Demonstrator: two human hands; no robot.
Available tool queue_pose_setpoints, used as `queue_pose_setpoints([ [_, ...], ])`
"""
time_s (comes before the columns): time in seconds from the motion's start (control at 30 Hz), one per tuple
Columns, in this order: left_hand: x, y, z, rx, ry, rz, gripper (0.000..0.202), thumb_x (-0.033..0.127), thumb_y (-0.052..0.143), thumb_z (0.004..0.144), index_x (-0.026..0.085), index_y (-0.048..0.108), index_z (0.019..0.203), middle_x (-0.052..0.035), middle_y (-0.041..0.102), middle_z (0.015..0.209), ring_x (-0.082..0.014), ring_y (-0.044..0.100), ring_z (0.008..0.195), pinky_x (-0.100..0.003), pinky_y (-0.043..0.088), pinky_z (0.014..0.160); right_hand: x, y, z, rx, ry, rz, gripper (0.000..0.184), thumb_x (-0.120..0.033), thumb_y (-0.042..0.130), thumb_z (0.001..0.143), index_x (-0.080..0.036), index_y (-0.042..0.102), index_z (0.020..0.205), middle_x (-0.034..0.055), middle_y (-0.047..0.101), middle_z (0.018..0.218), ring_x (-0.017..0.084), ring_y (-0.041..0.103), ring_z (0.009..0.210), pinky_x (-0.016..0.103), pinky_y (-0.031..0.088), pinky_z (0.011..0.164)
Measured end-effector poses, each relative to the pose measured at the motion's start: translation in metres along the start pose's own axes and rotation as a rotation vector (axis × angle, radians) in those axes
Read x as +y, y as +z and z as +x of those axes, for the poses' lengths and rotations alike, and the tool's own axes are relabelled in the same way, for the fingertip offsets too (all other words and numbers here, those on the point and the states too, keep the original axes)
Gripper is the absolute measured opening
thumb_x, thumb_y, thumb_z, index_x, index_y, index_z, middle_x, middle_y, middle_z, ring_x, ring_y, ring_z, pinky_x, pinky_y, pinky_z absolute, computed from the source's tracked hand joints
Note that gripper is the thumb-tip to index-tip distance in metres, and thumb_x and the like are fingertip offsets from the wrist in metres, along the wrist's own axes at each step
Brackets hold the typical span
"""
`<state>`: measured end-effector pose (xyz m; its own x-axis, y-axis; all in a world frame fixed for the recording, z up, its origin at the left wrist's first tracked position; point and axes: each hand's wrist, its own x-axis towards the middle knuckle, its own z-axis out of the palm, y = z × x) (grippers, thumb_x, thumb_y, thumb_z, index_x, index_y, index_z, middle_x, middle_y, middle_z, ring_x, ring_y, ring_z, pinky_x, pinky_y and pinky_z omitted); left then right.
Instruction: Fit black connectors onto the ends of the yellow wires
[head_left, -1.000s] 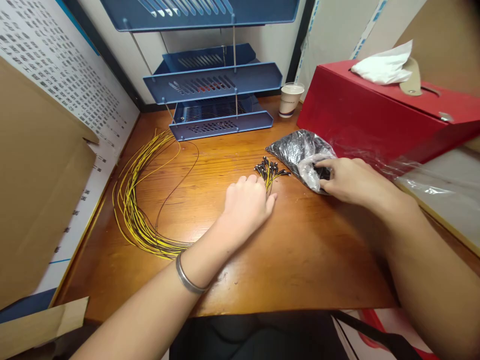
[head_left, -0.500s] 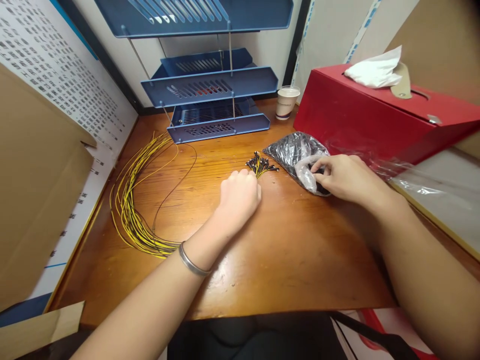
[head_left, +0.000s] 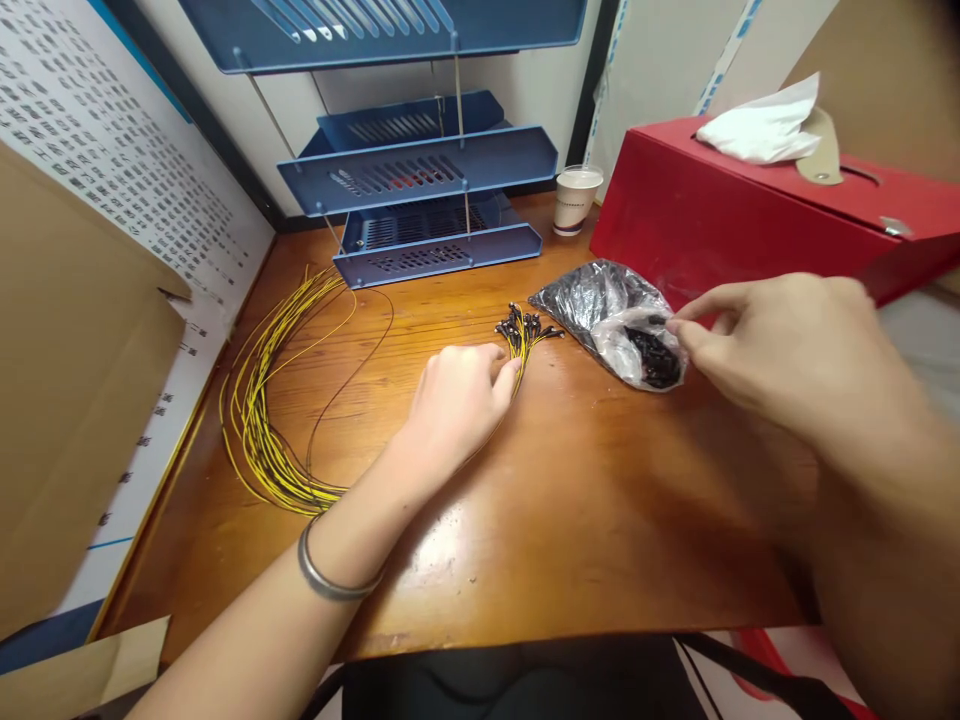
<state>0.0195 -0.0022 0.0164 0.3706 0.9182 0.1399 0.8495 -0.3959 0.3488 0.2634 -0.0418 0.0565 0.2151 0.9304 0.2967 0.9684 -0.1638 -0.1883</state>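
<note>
My left hand point(head_left: 461, 395) is closed on the yellow and black wires point(head_left: 520, 362) just behind their ends, resting on the table. Small black tips point(head_left: 523, 322) fan out beyond its fingers. Those wires run back under the forearm to a large loose coil point(head_left: 259, 420) on the left. My right hand point(head_left: 787, 350), a little blurred, pinches thumb and forefinger together on a small black piece point(head_left: 657, 320) at the mouth of a clear plastic bag point(head_left: 592, 300). Many small black parts point(head_left: 654, 358) show inside the bag's opening.
A blue tiered tray rack point(head_left: 442, 262) stands at the back, with a paper cup point(head_left: 576, 200) beside it. To the right sits a red box point(head_left: 667, 200) with a white tissue point(head_left: 765, 130) on top. Cardboard point(head_left: 75, 400) leans along the left side.
My right hand has drawn back to the right, out of the bag's mouth, with a small black piece at its fingertips. My left hand has shifted slightly left and down along the wires.
</note>
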Motion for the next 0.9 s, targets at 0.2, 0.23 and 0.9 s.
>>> queue_pose_setpoints([
  [0.2, -0.007, -0.002, -0.018, 0.06, 0.078, -0.132, 0.025, 0.036, 0.057, 0.096, 0.021, 0.075, 0.105, -0.0023, 0.074, 0.073, -0.0185, 0.067, 0.065, -0.03, 0.046, 0.068, -0.037, 0.016, -0.018, -0.026, -0.352, 0.548, 0.014, -0.027, 0.064, 0.086, -0.023, 0.077, 0.084, -0.002, 0.059, 0.055, 0.013, 0.05, 0.049, 0.028, 0.038, 0.052],
  [0.23, -0.008, -0.001, -0.021, 0.07, 0.087, -0.142, 0.025, 0.036, 0.057, 0.095, 0.021, 0.074, 0.107, -0.0015, 0.074, 0.072, -0.0176, 0.067, 0.063, -0.03, 0.046, 0.067, -0.041, 0.022, -0.02, -0.044, -0.393, 0.564, 0.014, -0.026, 0.064, 0.086, -0.022, 0.077, 0.085, -0.0028, 0.059, 0.055, 0.012, 0.05, 0.049, 0.027, 0.038, 0.052],
  [0.9, -0.028, 0.006, -0.026, 0.238, 0.384, -0.403, 0.018, 0.026, 0.058, 0.096, 0.014, 0.071, 0.101, 0.0035, 0.065, 0.062, -0.0073, 0.053, 0.05, -0.02, 0.037, 0.053, -0.06, 0.036, -0.007, -0.221, -0.569, 0.743, 0.011, -0.024, 0.068, 0.086, -0.018, 0.077, 0.087, -0.0046, 0.052, 0.053, 0.008, 0.043, 0.048, 0.024, 0.034, 0.048],
])
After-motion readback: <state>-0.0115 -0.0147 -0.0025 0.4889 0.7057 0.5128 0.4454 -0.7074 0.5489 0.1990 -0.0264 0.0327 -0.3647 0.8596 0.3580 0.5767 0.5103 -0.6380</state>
